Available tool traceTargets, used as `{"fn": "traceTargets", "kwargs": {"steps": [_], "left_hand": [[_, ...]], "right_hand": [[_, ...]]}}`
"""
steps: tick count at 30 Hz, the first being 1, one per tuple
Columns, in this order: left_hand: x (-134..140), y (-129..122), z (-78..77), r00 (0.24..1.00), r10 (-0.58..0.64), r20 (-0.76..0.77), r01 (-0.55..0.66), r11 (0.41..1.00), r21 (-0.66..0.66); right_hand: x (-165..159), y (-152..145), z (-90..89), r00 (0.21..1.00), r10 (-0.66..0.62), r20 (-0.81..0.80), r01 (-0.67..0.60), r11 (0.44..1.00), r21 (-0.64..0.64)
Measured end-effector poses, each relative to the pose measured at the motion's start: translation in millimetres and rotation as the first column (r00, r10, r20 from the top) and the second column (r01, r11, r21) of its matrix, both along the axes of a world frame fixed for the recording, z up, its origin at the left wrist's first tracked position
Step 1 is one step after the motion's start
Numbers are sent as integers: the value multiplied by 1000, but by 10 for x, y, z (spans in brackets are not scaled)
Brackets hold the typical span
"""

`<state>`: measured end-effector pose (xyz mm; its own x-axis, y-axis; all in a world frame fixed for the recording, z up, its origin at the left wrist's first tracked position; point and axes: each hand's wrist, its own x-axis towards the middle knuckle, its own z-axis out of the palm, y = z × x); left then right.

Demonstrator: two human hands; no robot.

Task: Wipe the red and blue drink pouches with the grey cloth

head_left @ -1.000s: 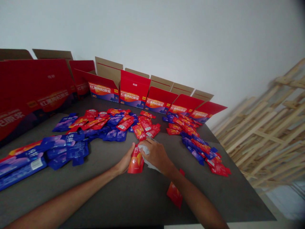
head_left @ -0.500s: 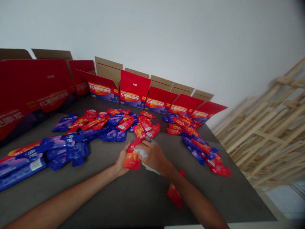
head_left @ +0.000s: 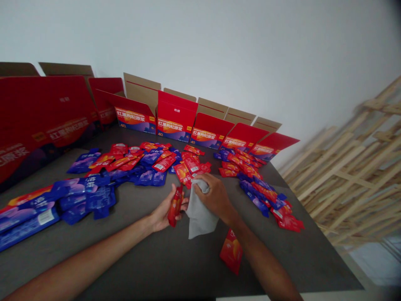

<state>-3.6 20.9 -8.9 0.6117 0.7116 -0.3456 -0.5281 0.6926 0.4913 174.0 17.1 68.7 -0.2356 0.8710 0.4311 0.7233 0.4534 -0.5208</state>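
Note:
Above the middle of the dark table, my left hand (head_left: 163,212) grips a red pouch (head_left: 175,207), turned nearly edge-on with my fingers around its sides. Just to its right, my right hand (head_left: 216,196) is closed on a white cloth (head_left: 200,215), which hangs down below the fingers, apart from the pouch. A single red pouch (head_left: 232,252) lies on the table close to my right forearm. Behind my hands is a heap of red and blue pouches (head_left: 152,156); a few red ones (head_left: 189,165) lie nearest the cloth.
More blue pouches (head_left: 87,198) lie on the left. A row of red and blue pouches (head_left: 266,190) runs along the table's right side. Open red cartons (head_left: 175,119) line the back against the wall. Wooden slats (head_left: 354,167) stand beyond the right edge.
The red pouch in my left hand has turned from face-on to nearly edge-on. My right hand has drawn back to the right with the cloth, which now hangs loose.

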Motion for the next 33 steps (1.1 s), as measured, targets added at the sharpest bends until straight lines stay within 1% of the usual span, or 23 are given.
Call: {"fn": "traceTargets", "kwargs": {"steps": [2,4,6,8,10,12,16,18,19,20,22,24,26,27,29,33], "left_hand": [[2,3,-17,997,12,-83,-7,998,60],[8,15,-50,988,43,-146,-28,994,108],[14,34,-88,984,83,-159,-60,988,141],[20,53,-111,985,110,-133,-90,985,149],[25,61,-114,986,140,-95,-126,982,137],[33,55,-105,985,160,-62,-151,980,127],[49,19,-104,987,155,-39,-149,980,128],[52,15,-114,986,165,-33,-160,979,129],[51,20,-118,984,176,-28,-171,977,130],[48,30,-119,982,187,-24,-182,974,131],[41,60,-116,978,209,-20,-205,970,131],[33,95,-109,969,245,-29,-240,963,121],[27,122,-108,960,278,-38,-273,957,99],[26,129,-110,959,281,-37,-278,957,85],[26,127,-117,969,247,-24,-246,968,59],[38,72,-112,985,174,14,-175,981,80]], "right_hand": [[50,9,61,1000,2,-30,-2,1000,17],[89,7,117,998,37,-42,-36,999,32],[111,-1,151,996,87,-23,-86,995,42],[109,-11,146,990,134,36,-135,990,32],[81,-20,97,978,161,130,-162,987,0],[32,-26,17,957,168,237,-163,986,-39],[-69,-27,-134,897,109,429,-78,993,-89],[-97,-30,-173,871,96,482,-48,993,-110],[-105,-33,-186,862,113,494,-57,990,-126],[-110,-40,-197,854,148,499,-85,985,-148],[-116,-63,-224,833,261,488,-180,962,-207],[-122,-95,-257,806,382,452,-290,921,-261],[-132,-126,-286,788,453,418,-359,889,-286],[-138,-136,-292,788,458,412,-364,885,-290],[-148,-140,-281,806,409,428,-310,907,-285],[-145,-90,-185,858,189,477,-103,974,-201]]}}
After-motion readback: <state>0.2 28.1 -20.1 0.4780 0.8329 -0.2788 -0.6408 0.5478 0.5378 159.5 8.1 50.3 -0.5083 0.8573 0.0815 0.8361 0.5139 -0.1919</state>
